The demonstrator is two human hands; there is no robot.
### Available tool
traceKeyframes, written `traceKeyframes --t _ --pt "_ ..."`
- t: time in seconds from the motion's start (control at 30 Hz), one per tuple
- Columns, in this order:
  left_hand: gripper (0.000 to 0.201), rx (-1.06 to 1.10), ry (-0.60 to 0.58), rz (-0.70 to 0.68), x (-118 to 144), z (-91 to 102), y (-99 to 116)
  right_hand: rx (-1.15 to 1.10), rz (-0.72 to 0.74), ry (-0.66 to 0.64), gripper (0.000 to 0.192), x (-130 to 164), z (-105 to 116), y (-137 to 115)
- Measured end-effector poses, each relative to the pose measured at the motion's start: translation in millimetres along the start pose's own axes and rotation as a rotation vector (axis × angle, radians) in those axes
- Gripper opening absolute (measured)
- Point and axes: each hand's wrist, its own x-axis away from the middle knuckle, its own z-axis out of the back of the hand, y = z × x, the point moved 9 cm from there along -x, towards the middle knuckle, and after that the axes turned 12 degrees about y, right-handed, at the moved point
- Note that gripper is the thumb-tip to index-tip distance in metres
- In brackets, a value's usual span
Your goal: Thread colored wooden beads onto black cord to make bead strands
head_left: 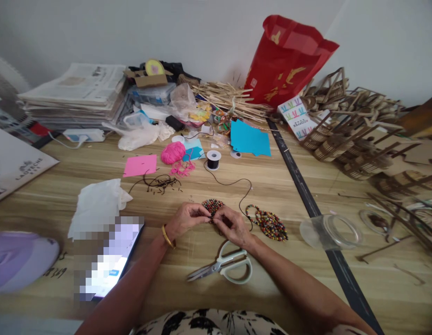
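Note:
My left hand (188,219), with a gold bangle on the wrist, pinches a dark cord at the middle of the table. Close against it, my right hand (233,226) pinches the same cord, fingertips nearly touching. Just behind the fingers lies a round beaded piece (213,205) of dark and coloured beads, partly hidden by the hands. A black cord (233,182) runs from a white spool (213,160) round toward my right hand. Beside that hand rests a coil of multicoloured beads (272,225). Scissors (224,266) with pale green handles lie below both hands.
A lit phone (114,260) and white tissue (95,207) lie left. Cord scraps (162,183), pink yarn (173,152) and blue paper (250,138) are farther back. A clear round lid (330,231) and woven baskets (362,153) stand right; a red bag (287,60) leans on the wall.

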Motion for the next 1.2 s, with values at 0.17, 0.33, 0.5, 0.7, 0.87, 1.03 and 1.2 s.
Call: traceKeyframes --t 0.17,0.33,0.5,0.7,0.87,1.03,1.2 --pt "0.015 -0.047 0.011 -0.013 1 0.7 3 -0.001 0.001 -0.004 0.013 0 0 0" --pt "0.014 -0.038 0.000 -0.003 1 -0.9 0 0.003 -0.010 -0.012 0.014 0 -1 1" --pt "0.013 -0.015 -0.013 0.004 2 -3.5 -1 -0.024 -0.010 -0.008 0.013 1 -1 0" --pt "0.012 0.023 -0.020 0.030 4 -6.6 4 -0.061 -0.073 -0.019 0.011 6 -3 8" --pt "0.015 0.049 -0.017 0.027 3 -5.9 2 -0.056 -0.092 -0.023 0.013 8 -4 11" --pt "0.017 0.014 -0.042 -0.002 3 -6.9 3 -0.053 -0.071 -0.032 0.014 6 -4 7" --pt "0.015 -0.030 -0.067 -0.048 4 -7.8 9 -0.035 0.030 -0.046 0.010 2 -3 -6"
